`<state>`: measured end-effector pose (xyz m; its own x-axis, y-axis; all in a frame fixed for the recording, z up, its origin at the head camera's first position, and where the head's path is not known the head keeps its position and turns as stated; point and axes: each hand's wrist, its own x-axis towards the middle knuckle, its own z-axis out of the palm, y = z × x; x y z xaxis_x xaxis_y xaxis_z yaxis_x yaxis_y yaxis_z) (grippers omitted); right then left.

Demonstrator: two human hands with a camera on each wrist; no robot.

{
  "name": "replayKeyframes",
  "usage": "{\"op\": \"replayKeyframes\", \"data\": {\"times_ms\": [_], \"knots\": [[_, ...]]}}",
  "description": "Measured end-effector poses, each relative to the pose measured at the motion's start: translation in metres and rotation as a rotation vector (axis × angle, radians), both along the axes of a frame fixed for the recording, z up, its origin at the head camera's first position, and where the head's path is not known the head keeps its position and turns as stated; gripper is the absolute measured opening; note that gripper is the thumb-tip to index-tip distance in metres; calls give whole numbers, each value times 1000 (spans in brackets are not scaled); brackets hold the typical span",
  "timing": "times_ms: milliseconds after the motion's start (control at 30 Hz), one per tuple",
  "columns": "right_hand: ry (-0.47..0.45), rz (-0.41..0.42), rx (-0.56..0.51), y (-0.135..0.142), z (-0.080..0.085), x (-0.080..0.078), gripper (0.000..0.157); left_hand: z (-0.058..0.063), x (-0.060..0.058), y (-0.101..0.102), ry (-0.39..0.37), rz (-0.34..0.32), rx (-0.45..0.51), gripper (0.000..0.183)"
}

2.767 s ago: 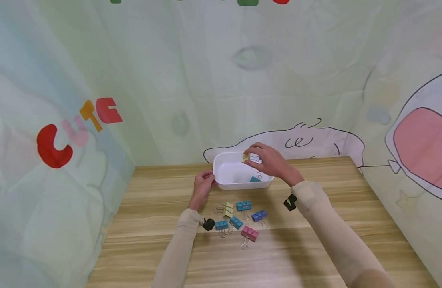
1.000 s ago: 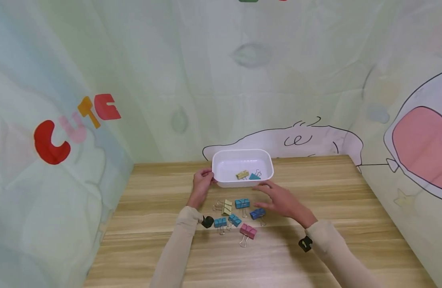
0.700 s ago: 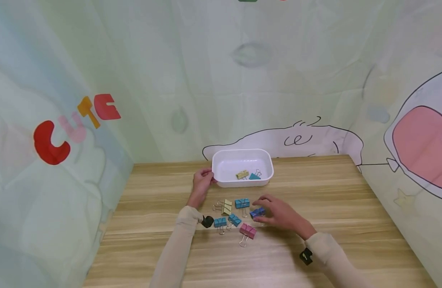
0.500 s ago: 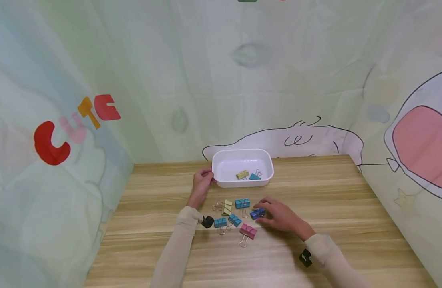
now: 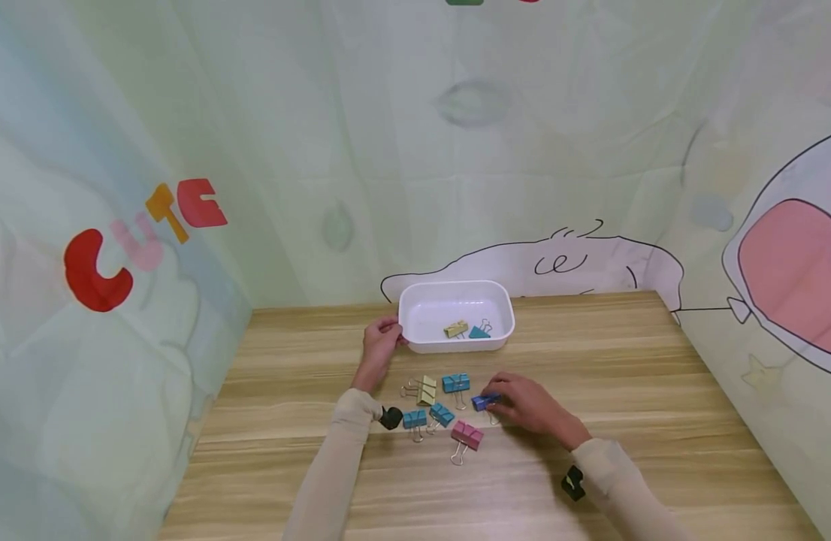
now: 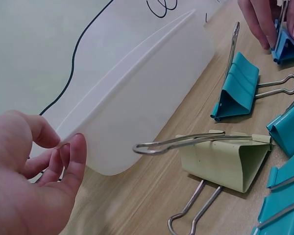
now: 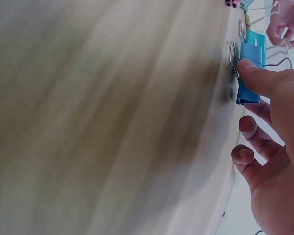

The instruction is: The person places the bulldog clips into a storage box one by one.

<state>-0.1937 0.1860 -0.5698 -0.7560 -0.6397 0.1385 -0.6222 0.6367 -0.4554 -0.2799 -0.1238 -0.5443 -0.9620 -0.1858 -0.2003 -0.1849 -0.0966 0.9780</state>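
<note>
My left hand pinches the left end of a white plastic tray by its rim, thumb and fingers meeting at the edge. At the right of the group of clips, my right hand pinches a dark blue binder clip between thumb and fingers, close to the tabletop. Inside the tray lie a yellow binder clip and a teal binder clip. Nearest the blue clip are a teal binder clip and a pink binder clip.
A pale yellow binder clip and two smaller teal clips also lie on the wooden table, in front of the tray. Behind the table's far edge hangs a printed cloth.
The yellow clip, earlier in my right hand above the tray, now lies inside it. My right hand has come down toward me and closed on the blue binder clip. My left hand stays put.
</note>
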Motion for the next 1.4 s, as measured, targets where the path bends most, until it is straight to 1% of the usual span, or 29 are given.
{"op": "replayKeyframes", "data": {"times_ms": [100,200,400,533,633,733,867,1000,1100,1200,1300,1400], "knots": [[27,4,-11,1,6,-3,19,0,1,0,3,-2,1,35],[46,-5,-14,2,15,-8,19,1,1,0,7,-6,0,35],[76,-21,-31,-2,36,-23,20,-1,1,0,10,-12,3,37],[141,-18,-27,-8,51,-35,19,0,1,0,5,-11,3,37],[175,-15,-15,-15,66,-45,20,2,2,0,2,-9,1,36],[182,-20,-8,-23,82,-56,22,2,1,0,1,-6,-1,36],[182,-22,-30,-33,102,-71,24,1,0,-1,0,-6,-3,36],[179,-18,-57,-44,118,-84,24,0,0,-1,5,-4,-3,36],[167,-20,-54,-51,125,-90,25,1,0,-1,3,-7,-5,35],[146,-23,-43,-57,130,-93,26,2,1,0,-4,-11,-8,35],[130,-33,-37,-62,133,-95,26,2,2,0,-10,-10,-9,34],[120,-61,-37,-65,133,-96,27,3,2,0,-7,-8,-6,33]]}}
